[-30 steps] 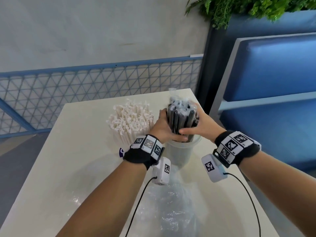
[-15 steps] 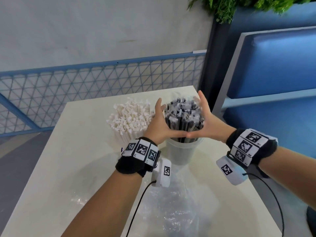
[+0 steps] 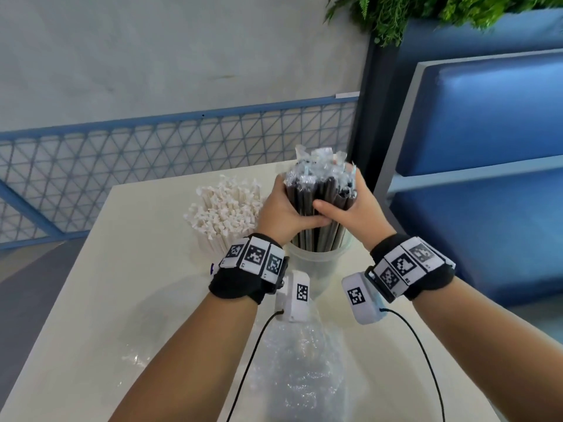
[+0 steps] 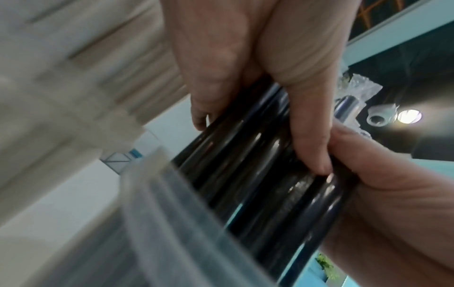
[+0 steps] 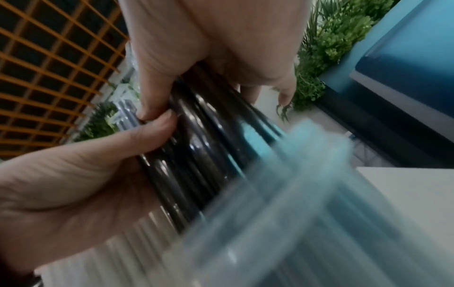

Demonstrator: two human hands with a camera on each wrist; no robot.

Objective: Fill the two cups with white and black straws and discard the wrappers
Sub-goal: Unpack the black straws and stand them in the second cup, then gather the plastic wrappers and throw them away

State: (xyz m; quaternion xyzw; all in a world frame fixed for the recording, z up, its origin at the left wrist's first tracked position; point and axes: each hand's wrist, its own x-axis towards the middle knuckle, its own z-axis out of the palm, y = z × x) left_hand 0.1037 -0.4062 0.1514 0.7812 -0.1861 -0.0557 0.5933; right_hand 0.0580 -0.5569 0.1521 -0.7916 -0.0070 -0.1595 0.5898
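Both sets of fingers [image 4: 309,136] are clenched around the bundle of black straws [image 3: 320,205], left hand [image 3: 280,213] on one side, right hand [image 3: 355,214] on the other, thumbs meeting at the front. So it's a two-handed squeeze, nothing released on either side.

The bundle's lower ends sit inside the clear cup [image 3: 318,266], which stands on the counter [image 3: 137,284] just right of the white straws [image 3: 225,211]. I can't tell if the straw tips are touching the bottom of the cup or hanging a bit above it.

Step-wise I'd say this is the settling part of loading the black straws. White ones look done already. Next move probably calls for easing the bundle down evenly and loosening the grip slowly so they fan out against the rim instead of tipping the cup, which looks light.

Materials: the black straws are smooth glossy tubes, each in thin clear film that sticks up crinkly at the top. White ones look paper-wrapped, matte, with little flared torn-looking ends. Cup is frosted see-through plastic, round. There's a crumpled clear plastic wrapper [image 3: 304,370] lying on the counter close to the person, still to be binned, plus a smaller shiny scrap [image 3: 134,359] to its left.
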